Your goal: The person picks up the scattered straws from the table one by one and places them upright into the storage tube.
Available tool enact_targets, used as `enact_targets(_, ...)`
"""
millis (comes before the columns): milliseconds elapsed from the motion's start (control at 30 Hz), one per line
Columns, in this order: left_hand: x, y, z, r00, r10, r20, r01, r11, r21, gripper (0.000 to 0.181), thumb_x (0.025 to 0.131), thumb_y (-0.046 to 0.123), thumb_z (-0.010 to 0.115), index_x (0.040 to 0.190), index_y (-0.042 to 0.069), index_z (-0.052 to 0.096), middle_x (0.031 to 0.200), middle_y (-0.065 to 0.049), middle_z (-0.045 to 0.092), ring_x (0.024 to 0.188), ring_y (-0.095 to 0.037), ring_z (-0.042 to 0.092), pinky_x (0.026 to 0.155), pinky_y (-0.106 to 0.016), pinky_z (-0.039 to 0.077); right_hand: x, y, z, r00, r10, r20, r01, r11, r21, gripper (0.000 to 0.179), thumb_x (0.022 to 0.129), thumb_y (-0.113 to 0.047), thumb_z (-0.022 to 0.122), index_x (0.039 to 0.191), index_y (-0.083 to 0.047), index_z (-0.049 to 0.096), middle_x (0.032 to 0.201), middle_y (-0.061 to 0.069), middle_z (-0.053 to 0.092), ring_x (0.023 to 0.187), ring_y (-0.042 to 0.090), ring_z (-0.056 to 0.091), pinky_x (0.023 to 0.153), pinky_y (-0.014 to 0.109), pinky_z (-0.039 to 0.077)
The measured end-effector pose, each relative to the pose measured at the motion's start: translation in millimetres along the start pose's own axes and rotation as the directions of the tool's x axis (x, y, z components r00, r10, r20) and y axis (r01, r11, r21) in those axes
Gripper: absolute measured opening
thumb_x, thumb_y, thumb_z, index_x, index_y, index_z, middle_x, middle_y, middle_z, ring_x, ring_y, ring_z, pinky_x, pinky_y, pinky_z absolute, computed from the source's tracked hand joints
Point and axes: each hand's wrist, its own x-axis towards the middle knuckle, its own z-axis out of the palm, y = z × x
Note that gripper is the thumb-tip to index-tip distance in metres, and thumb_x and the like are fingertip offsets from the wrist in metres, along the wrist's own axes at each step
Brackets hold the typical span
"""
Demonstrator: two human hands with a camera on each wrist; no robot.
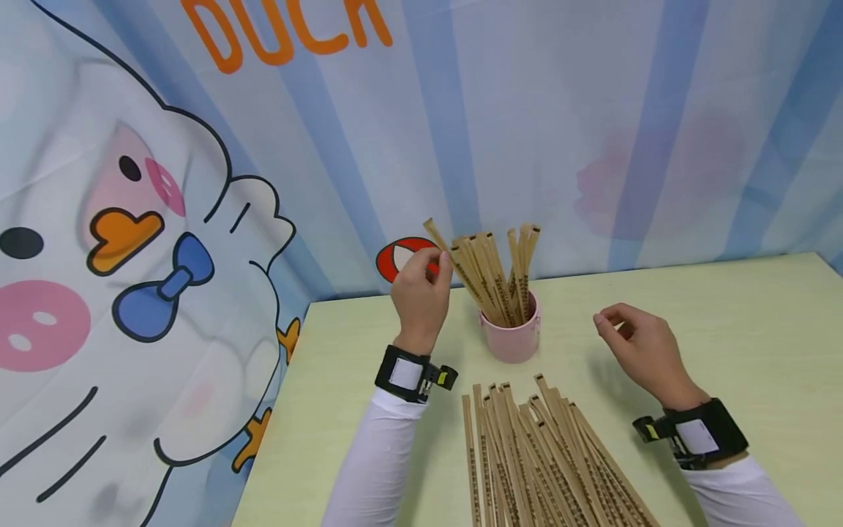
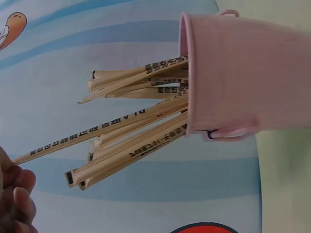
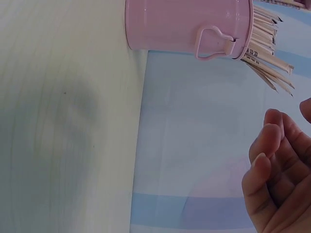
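My left hand [image 1: 421, 300] pinches the upper end of a paper-wrapped straw [image 2: 87, 132], which slants down into a pink bucket [image 1: 511, 345]. Several more wrapped straws [image 1: 490, 282] stand in that bucket, fanned out above its rim. In the left wrist view, dark print runs along the brown wrappers. To the right of the bucket, my right hand [image 1: 642, 351] hovers over the table with loosely curled fingers and holds nothing. A small handle [image 3: 211, 46] sits on the bucket's side in the right wrist view.
A loose pile of wrapped straws [image 1: 546, 461] lies on the pale table [image 1: 744, 329] in front of the bucket, between my forearms. Behind the table hangs a blue striped cloth [image 1: 540, 132], with a cartoon duck [image 1: 197, 351] on the left.
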Motion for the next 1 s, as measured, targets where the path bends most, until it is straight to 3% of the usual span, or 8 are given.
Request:
enact_targets(267,-16.2,-3.5,15.0,0.985,-0.052,0.167,0.041,0.997,0.068,0.022,0.095,0.026,0.053,0.087,0.013,0.069,0.075,0.002,0.068,0.056,-0.007,0.057,0.043,-0.019,0.039,-0.1,-1.8,-1.0,1.000,-0.016,0.002,0.016,1.000,0.005,0.018,0.093,-0.020,0.060,0.095,-0.004,0.068,0.081,0.011,0.067,0.056,0.015,0.051,0.048,0.028,0.038)
enact_targets(567,-32.2,-11.9,27.8,0.935,-0.144,0.323,0.119,0.988,0.098,0.019,0.095,0.028,0.055,0.087,0.017,0.067,0.074,0.005,0.066,0.059,-0.005,0.056,0.044,-0.019,0.037,-2.0,1.6,0.3,1.000,-0.009,0.009,0.009,1.000,-0.005,0.018,0.093,-0.021,0.059,0.094,-0.005,0.067,0.081,0.009,0.066,0.056,0.015,0.051,0.048,0.028,0.038)
enact_targets(700,-37.9,-14.6,30.4,0.924,-0.153,0.352,0.120,0.986,0.114,0.017,0.095,0.027,0.055,0.087,0.018,0.067,0.075,0.006,0.065,0.054,-0.004,0.051,0.043,-0.018,0.034,-3.1,2.9,1.9,1.000,-0.015,0.014,0.015,1.000,-0.008,0.018,0.093,-0.021,0.059,0.094,-0.006,0.067,0.080,0.008,0.066,0.055,0.014,0.051,0.047,0.028,0.038)
enact_targets(1000,-36.6,-15.1,24.4,0.922,-0.176,0.346,0.144,0.983,0.117,0.019,0.094,0.031,0.056,0.085,0.018,0.067,0.073,0.006,0.064,0.048,-0.007,0.046,0.040,-0.021,0.030,-2.3,2.2,1.6,1.000,-0.027,0.007,0.028,1.000,-0.010,0.016,0.093,-0.020,0.059,0.093,-0.006,0.067,0.080,0.008,0.066,0.054,0.013,0.050,0.046,0.028,0.037)
